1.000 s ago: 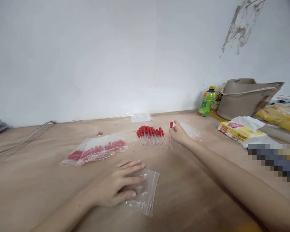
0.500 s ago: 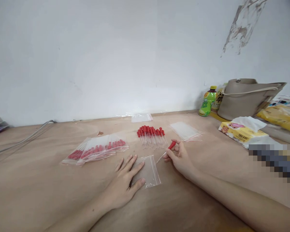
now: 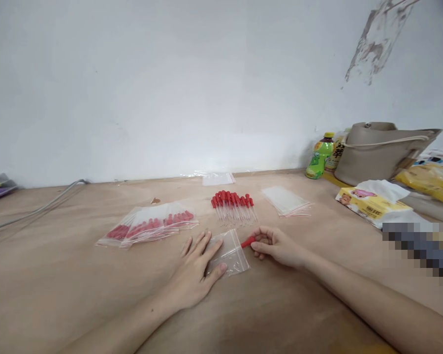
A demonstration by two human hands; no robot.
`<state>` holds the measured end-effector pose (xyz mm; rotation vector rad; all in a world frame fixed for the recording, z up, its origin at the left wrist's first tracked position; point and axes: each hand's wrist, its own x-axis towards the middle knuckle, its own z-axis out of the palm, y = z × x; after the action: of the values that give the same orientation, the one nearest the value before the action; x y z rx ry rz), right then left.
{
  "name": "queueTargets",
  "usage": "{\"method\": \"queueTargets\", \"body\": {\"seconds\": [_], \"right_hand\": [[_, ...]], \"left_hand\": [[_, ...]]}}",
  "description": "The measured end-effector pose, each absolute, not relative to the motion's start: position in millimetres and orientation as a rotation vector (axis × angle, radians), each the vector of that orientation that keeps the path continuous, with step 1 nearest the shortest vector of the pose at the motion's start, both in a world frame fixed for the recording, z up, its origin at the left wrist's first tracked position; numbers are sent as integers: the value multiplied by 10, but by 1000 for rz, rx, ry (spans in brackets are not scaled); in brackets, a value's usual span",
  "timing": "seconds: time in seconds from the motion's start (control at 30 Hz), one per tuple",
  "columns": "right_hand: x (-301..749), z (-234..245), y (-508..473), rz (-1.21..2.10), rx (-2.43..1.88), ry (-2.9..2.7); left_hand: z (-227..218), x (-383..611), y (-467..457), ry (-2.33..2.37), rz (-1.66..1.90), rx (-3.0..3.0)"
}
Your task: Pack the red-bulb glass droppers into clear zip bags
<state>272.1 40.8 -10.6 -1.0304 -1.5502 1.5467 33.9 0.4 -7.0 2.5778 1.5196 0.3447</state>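
The left hand (image 3: 196,274) lies flat with its fingers spread, pressing a clear zip bag (image 3: 234,256) onto the table (image 3: 59,295). Just to its right, the right hand (image 3: 278,247) pinches a red-bulbed dropper (image 3: 248,241) at the bag's edge. Beyond lie loose droppers (image 3: 233,206), filled bags (image 3: 151,226) and empty bags (image 3: 286,200). Farther right, the print on a yellow tissue pack (image 3: 369,206) and a green bottle (image 3: 319,156) is too small to read.

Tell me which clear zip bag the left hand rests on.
The single bag nearest the person, under the left hand, by the dropper; the filled bags and the empty stack lie farther back, untouched.
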Motion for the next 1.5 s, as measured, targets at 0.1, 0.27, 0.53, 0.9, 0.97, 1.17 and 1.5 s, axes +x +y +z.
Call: {"method": "queueTargets", "body": {"seconds": [0.1, 0.27, 0.53, 0.9, 0.97, 1.17, 1.5], "right_hand": [[2697, -32, 393, 1472, -1041, -1786], [2603, -73, 375, 1217, -941, -2042], [2660, -140, 413, 1263, -1067, -1860], [2634, -114, 384, 982, -924, -2066], [2647, -122, 380, 996, -928, -2095], [2674, -105, 346, 1172, -1202, -2167], [2766, -53, 406, 1347, -1189, -2087]], "left_hand": [[-100, 339, 5, 1487, 384, 2588], [-81, 347, -3, 1485, 429, 2573], [140, -65, 82, 1076, 370, 2600], [35, 34, 126, 998, 387, 2610], [34, 28, 126, 1002, 395, 2607], [18, 22, 121, 993, 425, 2591], [6, 33, 116, 872, 556, 2555]]}}
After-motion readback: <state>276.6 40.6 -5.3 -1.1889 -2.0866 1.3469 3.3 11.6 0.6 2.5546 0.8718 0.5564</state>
